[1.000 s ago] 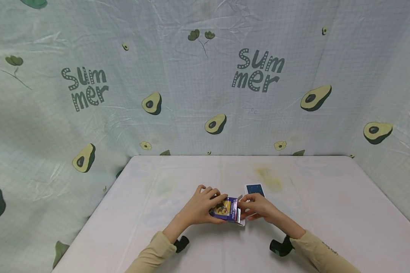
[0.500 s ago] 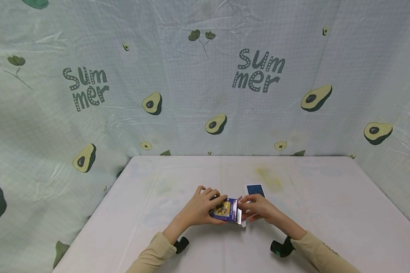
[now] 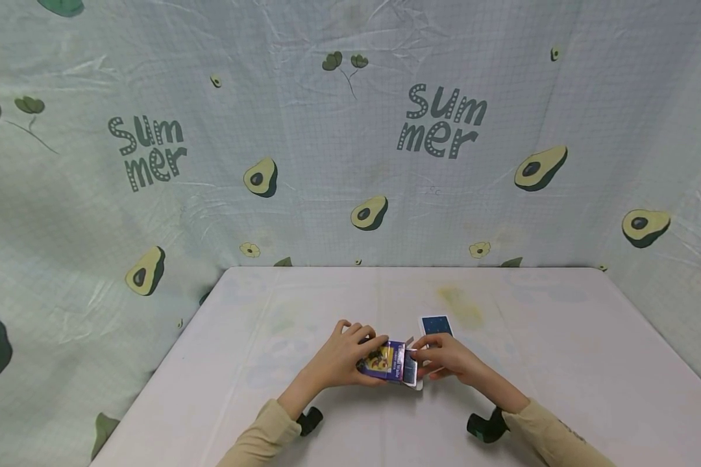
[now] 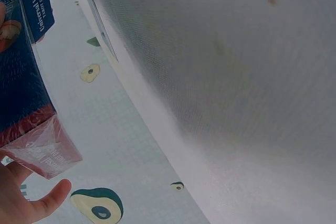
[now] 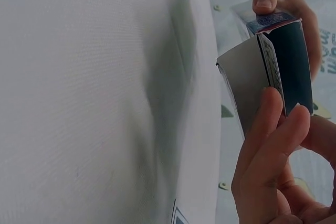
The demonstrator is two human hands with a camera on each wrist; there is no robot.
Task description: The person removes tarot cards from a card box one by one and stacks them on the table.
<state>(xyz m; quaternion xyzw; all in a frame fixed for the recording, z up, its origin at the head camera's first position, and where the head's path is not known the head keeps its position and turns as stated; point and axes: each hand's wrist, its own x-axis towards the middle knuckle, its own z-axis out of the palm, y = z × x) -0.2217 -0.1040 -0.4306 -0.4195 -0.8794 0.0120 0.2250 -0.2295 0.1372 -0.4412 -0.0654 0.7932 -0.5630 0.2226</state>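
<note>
In the head view my left hand (image 3: 350, 357) grips a purple and yellow tarot card box (image 3: 384, 360) around its closed end, above the table. Loose clear wrap covers part of the box (image 4: 23, 77) in the left wrist view. At its open right end, dark-backed cards (image 3: 410, 370) stick partway out. My right hand (image 3: 448, 358) pinches these cards at their edge; in the right wrist view its fingertips (image 5: 270, 98) touch the stack beside a white flap (image 5: 244, 77). A blue-backed card (image 3: 436, 325) with a white border lies on the table just behind the right hand, partly covered by it.
The table (image 3: 304, 415) has a white cloth with a faint yellow stain (image 3: 460, 305). Behind it hangs a pale curtain (image 3: 304, 130) printed with avocados. Black wrist-worn devices (image 3: 487, 426) hang below both wrists near the tabletop.
My right hand has moved slightly right and toward me, and more of the dark card backs shows outside the box. My left hand and box stay nearly in place.
</note>
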